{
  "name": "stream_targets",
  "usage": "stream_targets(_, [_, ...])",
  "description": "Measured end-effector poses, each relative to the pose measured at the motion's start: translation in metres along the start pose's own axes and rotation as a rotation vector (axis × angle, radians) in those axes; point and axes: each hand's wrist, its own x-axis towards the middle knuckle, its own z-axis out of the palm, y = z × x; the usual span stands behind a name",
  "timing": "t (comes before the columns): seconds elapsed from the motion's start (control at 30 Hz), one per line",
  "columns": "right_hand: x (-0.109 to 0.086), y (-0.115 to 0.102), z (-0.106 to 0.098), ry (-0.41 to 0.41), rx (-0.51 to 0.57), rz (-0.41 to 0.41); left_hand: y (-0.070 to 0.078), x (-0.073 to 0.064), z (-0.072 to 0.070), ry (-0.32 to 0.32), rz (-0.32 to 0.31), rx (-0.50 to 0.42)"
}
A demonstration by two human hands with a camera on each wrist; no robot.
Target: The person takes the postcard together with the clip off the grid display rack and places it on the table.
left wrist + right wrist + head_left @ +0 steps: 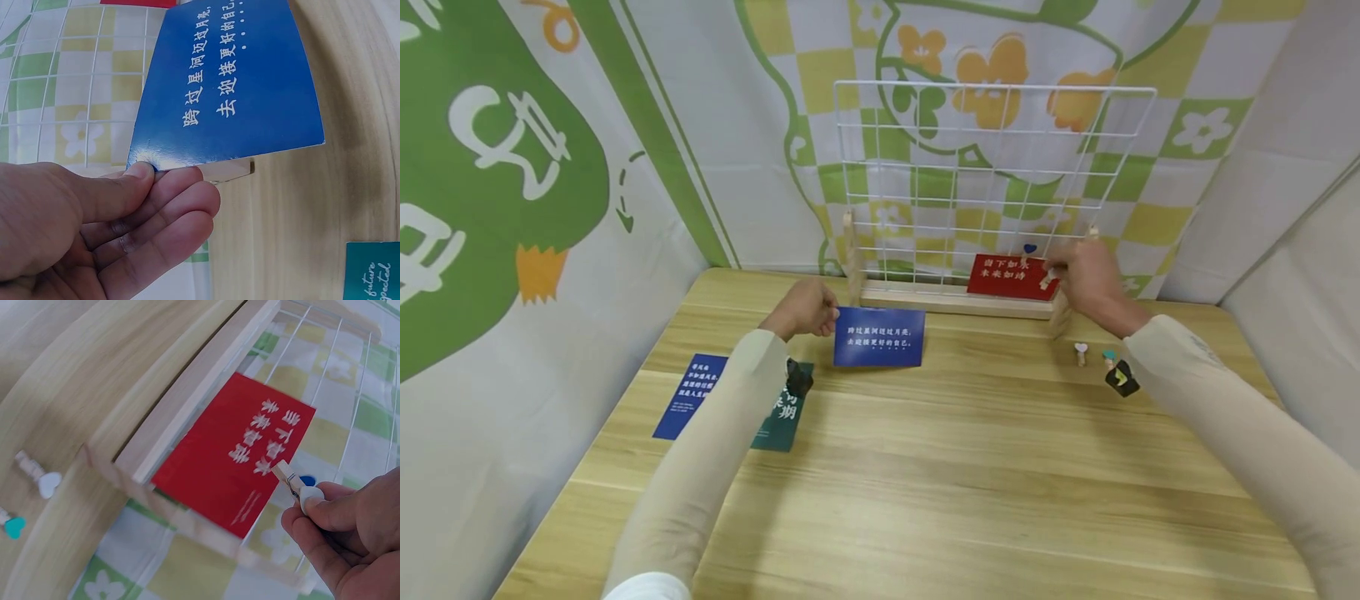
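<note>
The left hand pinches 1 corner of the blue card, just to its right: likely light, stiffish, slick, best held by edges. The right hand pinches a heart-topped clothespin, red card just left.

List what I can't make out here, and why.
Flat blue rectangular paper card, head view: right part hidden by the beige left sleeve.
Dark green rectangular paper card, head view: left part behind that sleeve; left wrist view: cut off by right and bottom edges.
Red rectangular paper card, right wrist view: smallest print too blurred.
Wooden clothespin with blue heart, right wrist view: mostly behind the white-heart wooden clothespin.
</note>
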Motion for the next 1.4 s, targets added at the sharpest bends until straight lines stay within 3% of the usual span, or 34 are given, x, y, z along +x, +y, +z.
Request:
stream_targets(0.53, [-0.032,0.045,-0.009,-0.045,-0.100,0.013,-0.015,0.000,0.012,-0.051,-0.026,0.052])
stream_targets(0.77, [-0.046,0.063,-0.005,-0.066,-0.112,-0.008,-0.020,-0.001,0.017,-0.092,-0.037,0.122])
stream_targets(1.17, [-0.057,0.082,0.000,-0.108,-0.132,0.008,-0.025,0.000,0.025,-0.120,-0.106,0.104])
stream_targets(1.4, [-0.067,0.099,0.002,-0.157,-0.146,0.029,-0.028,0.001,0.027,-0.120,-0.083,0.146])
